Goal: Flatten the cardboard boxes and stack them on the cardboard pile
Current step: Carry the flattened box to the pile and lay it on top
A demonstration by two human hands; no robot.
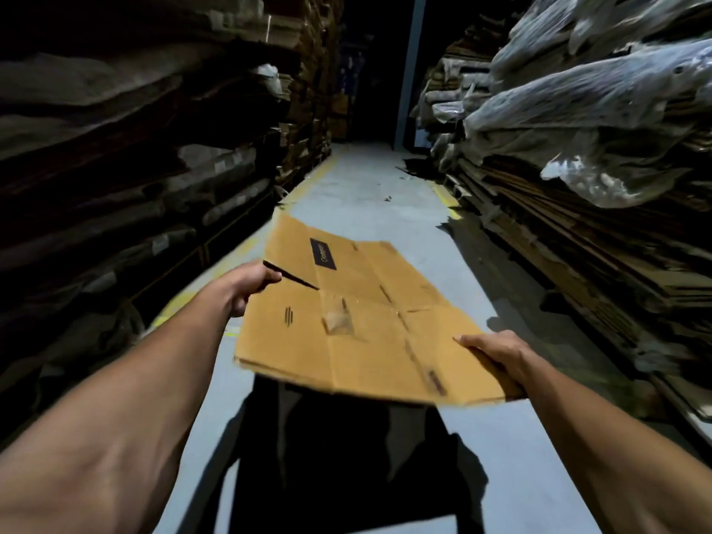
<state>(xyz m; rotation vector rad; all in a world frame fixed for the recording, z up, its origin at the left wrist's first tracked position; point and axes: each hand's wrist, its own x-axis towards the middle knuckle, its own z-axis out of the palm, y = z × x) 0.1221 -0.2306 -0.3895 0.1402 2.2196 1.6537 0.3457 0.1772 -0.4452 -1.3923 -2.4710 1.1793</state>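
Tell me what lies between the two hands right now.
The flattened cardboard box spans the whole stretch in the head view: the left hand holds its left edge, the right hand its near right corner.

Dim aisle; light from behind me. My hard black shadow falls on floor (370, 194). Left stacks (115, 148) nearly black. Plastic wrap (578, 90) glares. Cardboard (358, 314) edges motion-blurred; wide-angle bends frame edges.
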